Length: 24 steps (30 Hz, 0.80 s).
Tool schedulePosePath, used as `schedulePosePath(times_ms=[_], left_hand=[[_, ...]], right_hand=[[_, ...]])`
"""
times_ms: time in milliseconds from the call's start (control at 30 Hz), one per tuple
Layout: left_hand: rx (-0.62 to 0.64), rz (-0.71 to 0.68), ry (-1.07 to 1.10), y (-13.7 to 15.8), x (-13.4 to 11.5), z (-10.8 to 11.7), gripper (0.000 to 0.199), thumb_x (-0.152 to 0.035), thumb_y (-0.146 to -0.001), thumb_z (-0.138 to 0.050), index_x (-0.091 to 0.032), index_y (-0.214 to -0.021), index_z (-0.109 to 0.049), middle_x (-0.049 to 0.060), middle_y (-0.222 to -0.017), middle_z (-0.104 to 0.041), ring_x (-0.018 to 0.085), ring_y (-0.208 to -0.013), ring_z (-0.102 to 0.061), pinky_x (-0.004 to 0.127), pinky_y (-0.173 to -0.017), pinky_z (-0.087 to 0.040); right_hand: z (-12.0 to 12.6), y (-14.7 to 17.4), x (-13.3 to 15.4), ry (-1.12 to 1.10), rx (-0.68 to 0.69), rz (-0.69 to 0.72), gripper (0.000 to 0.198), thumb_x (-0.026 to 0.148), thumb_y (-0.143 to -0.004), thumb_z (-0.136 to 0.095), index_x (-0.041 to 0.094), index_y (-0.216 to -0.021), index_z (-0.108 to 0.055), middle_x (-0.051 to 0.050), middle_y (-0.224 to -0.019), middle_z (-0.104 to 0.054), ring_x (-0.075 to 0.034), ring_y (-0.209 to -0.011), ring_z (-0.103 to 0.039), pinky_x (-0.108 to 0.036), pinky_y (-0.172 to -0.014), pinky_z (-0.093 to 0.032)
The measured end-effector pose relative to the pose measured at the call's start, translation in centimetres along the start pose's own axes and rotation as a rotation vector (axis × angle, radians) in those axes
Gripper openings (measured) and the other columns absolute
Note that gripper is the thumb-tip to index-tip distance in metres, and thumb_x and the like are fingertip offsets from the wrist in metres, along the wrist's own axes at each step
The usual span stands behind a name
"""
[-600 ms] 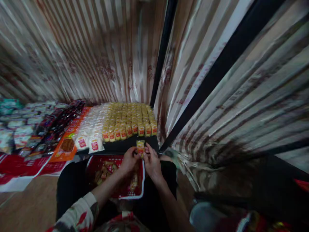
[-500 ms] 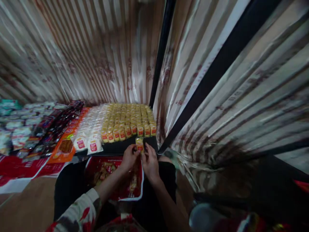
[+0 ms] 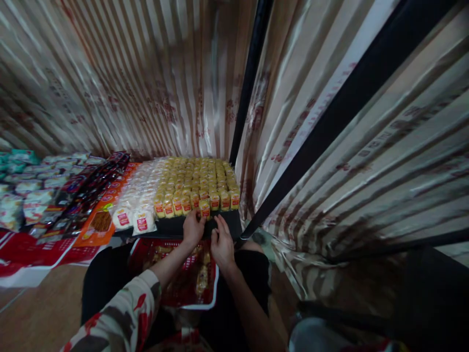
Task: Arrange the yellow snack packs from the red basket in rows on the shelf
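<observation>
Striped curtains back the packed shelf; my left hand pinches a yellow packet, right hand half-open beside it, above the red basket of snacks

A shop stall: rows of yellow snack packets laid out for sale.

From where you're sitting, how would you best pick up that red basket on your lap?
Probably by its white rim at the near and right sides, coming from above. The red basket lies flat and open-topped on the lap, packets inside, and those edges show bare. The left hand and right hand are at the yellow packet.
</observation>
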<state>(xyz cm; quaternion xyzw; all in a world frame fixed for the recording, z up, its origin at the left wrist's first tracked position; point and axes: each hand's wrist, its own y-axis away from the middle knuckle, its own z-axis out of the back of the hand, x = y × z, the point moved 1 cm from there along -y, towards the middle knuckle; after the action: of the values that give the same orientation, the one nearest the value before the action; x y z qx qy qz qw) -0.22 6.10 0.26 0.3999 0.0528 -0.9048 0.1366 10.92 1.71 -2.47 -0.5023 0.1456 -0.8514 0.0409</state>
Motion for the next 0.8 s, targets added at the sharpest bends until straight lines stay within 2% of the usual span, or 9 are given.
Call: schedulePosePath(times_ms=[167, 300, 433, 600, 800], left_hand=[[-0.027, 0.009, -0.047, -0.8, 0.7, 0.2, 0.021, -0.022, -0.079, -0.056, -0.015, -0.099, -0.059, 0.008, -0.096, -0.065, 0.018, -0.090, -0.060, 0.028, -0.080, -0.043], [-0.037, -0.016, -0.058, -1.5, 0.2, -0.2, 0.022, -0.023, -0.080, -0.055, -0.015, -0.100, -0.058, 0.009, -0.097, -0.064, 0.020, -0.093, -0.059, 0.029, -0.081, -0.043], [-0.059, -0.041, -0.070, -2.0, -0.6, -0.6, 0.022, -0.024, -0.082, -0.053, -0.013, -0.100, -0.056, 0.011, -0.097, -0.063, 0.021, -0.095, -0.059, 0.030, -0.083, -0.043], [-0.077, -0.040, 0.005, -1.9, -0.7, -1.0, 0.032, -0.021, -0.082, -0.053, -0.012, -0.111, -0.046, 0.009, -0.097, -0.061, 0.020, -0.091, -0.060, 0.029, -0.079, -0.044], [-0.117, -0.135, -0.057, -2.0, -0.3, -1.4, 0.008, -0.019, -0.082, -0.051, -0.017, -0.089, -0.048, 0.006, -0.091, -0.056, 0.018, -0.085, -0.056, 0.029, -0.076, -0.044]], right_hand=[[-0.9, -1.8, -0.4, 0.069, -0.006, 0.046, 0.046, 0.015, -0.084, -0.034, 0.013, -0.128, -0.048, -0.013, -0.135, -0.046, -0.020, -0.124, -0.044, -0.039, -0.102, -0.041], [-1.4, -3.2, -1.1, 0.135, -0.030, 0.123, 0.046, 0.014, -0.084, -0.032, 0.011, -0.127, -0.048, -0.013, -0.130, -0.051, -0.020, -0.126, -0.041, -0.041, -0.104, -0.037], [-1.6, -3.7, -2.1, 0.194, -0.049, 0.114, 0.044, 0.015, -0.084, -0.032, 0.010, -0.123, -0.052, -0.015, -0.124, -0.055, -0.021, -0.121, -0.045, -0.042, -0.102, -0.039], [-1.9, -3.7, -2.6, 0.209, -0.096, 0.097, 0.043, 0.015, -0.083, -0.033, 0.010, -0.121, -0.053, -0.015, -0.121, -0.055, -0.022, -0.118, -0.047, -0.042, -0.100, -0.040], [-2.1, -3.8, -2.5, 0.201, -0.136, 0.072, 0.045, 0.015, -0.082, -0.034, 0.013, -0.123, -0.051, -0.015, -0.120, -0.054, -0.022, -0.113, -0.050, -0.041, -0.097, -0.042]])
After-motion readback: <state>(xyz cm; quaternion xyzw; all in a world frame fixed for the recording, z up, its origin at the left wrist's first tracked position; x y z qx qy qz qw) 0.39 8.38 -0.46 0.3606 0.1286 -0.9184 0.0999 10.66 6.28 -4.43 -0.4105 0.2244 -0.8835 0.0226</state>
